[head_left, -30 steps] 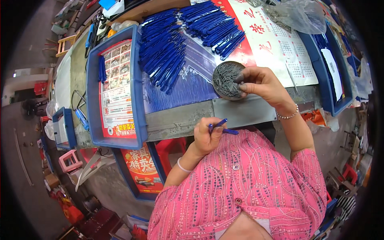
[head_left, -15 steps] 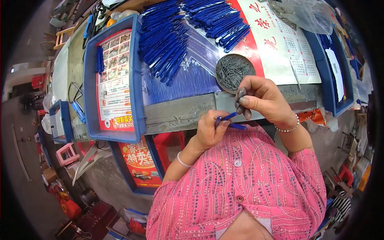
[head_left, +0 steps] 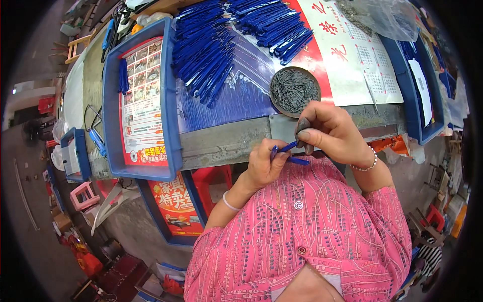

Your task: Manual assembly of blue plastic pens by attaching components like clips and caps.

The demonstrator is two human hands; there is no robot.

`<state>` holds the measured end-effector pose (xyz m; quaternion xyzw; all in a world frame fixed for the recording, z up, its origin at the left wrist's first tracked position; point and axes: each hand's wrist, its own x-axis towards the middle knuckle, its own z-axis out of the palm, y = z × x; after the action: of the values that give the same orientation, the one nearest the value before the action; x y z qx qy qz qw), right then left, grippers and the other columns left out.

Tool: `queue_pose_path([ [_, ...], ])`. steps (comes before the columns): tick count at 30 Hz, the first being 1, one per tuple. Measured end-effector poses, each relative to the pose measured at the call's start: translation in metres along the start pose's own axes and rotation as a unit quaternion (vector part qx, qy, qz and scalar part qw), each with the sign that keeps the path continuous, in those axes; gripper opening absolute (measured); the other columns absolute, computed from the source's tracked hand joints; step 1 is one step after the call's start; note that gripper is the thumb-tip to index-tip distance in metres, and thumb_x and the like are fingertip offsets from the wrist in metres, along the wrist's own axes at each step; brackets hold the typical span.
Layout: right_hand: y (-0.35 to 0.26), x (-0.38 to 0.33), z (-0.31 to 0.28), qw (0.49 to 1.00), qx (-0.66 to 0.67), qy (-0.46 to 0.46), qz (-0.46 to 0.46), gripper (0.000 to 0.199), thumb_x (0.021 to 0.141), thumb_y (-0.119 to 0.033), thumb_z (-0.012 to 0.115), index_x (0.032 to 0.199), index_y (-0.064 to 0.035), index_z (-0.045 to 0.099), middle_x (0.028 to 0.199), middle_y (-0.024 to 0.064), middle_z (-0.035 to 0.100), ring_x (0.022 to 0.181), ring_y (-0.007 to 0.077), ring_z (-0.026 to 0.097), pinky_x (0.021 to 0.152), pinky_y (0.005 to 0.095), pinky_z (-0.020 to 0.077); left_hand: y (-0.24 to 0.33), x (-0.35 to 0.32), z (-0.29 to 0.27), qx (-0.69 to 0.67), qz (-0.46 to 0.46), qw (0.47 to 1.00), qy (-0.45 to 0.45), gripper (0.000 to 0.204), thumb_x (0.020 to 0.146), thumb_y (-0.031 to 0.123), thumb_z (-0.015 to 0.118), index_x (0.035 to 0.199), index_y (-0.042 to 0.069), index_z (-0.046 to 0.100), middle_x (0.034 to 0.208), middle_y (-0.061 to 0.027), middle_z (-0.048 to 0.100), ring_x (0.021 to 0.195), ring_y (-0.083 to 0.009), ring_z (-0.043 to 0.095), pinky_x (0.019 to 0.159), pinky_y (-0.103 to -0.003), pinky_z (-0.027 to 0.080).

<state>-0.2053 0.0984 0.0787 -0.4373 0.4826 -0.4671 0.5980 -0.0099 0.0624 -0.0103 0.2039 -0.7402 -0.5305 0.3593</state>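
My left hand [head_left: 265, 163] is closed around a blue pen barrel [head_left: 289, 153] held close to my chest, just below the bench edge. My right hand [head_left: 329, 132] pinches a small dark part at the barrel's upper end, fingertips touching it. A round dish [head_left: 294, 90] full of small dark metal pieces sits on the bench directly above my right hand. Heaps of blue pen barrels [head_left: 204, 53] lie farther back on the bench, with a second heap [head_left: 274, 25] to their right.
A blue tray [head_left: 113, 100] lined with a printed sheet stands at the left of the bench. Another blue tray [head_left: 420, 75] stands at the right. A clear plastic bag [head_left: 387, 17] lies at the back right. Stools and boxes crowd the floor at the left.
My right hand has left the round dish and come down to the pen barrel in my left hand. Both hands now meet near my chest.
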Motion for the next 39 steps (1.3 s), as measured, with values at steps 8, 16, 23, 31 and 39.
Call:
queue_pose_path([
  [8,0.002,-0.009,0.007,0.947,-0.295,0.008,-0.125,0.009,0.081,-0.001,0.062,0.087,0.0003,0.055,0.072,0.0094,0.059,0.063,0.0203,0.063,0.056,0.0288,0.0477,0.000,-0.008,0.000,0.046,-0.007,0.999,-0.010,0.020,0.095,0.020,0.051,0.098,0.001,0.048,0.071,-0.0084,0.064,0.058,-0.0176,0.062,0.055,-0.029,0.049],
  [16,0.006,-0.005,0.002,0.999,-0.040,0.026,-0.004,0.009,0.090,-0.005,0.053,0.089,0.0039,0.053,0.082,0.0068,0.058,0.066,0.0089,0.061,0.059,0.0214,0.0514,0.007,-0.005,-0.007,-0.001,-0.094,0.995,-0.037,0.019,0.094,0.019,0.053,0.096,0.000,0.051,0.071,-0.0087,0.063,0.058,-0.0171,0.062,0.055,-0.029,0.049],
  [23,0.000,0.009,-0.002,0.986,-0.162,-0.049,-0.001,0.009,0.091,-0.006,0.053,0.090,0.0027,0.052,0.075,0.0045,0.055,0.064,0.0103,0.057,0.056,0.0237,0.0473,0.007,-0.002,-0.012,-0.001,-0.095,0.995,-0.025,0.020,0.095,0.020,0.052,0.097,0.001,0.050,0.070,-0.0062,0.062,0.057,-0.0121,0.059,0.052,-0.025,0.045],
  [31,0.035,0.012,-0.027,0.997,-0.046,0.059,-0.009,0.012,0.093,-0.009,0.052,0.098,0.0016,0.052,0.083,0.0055,0.058,0.071,0.0107,0.057,0.061,0.0242,0.0494,0.009,0.079,-0.077,0.091,-0.086,0.984,0.129,0.016,0.092,0.008,0.051,0.104,-0.002,0.052,0.073,-0.0100,0.062,0.061,-0.0144,0.058,0.057,-0.027,0.047],
  [39,0.045,0.002,-0.033,0.926,-0.322,0.162,-0.110,0.015,0.084,-0.004,0.061,0.096,0.0018,0.054,0.079,0.0130,0.057,0.073,0.0215,0.058,0.068,0.0305,0.0460,-0.065,0.187,-0.136,0.444,0.103,0.874,0.170,0.014,0.085,0.007,0.058,0.097,0.000,0.060,0.087,-0.0188,0.062,0.080,-0.0371,0.060,0.069,-0.042,0.048],
])
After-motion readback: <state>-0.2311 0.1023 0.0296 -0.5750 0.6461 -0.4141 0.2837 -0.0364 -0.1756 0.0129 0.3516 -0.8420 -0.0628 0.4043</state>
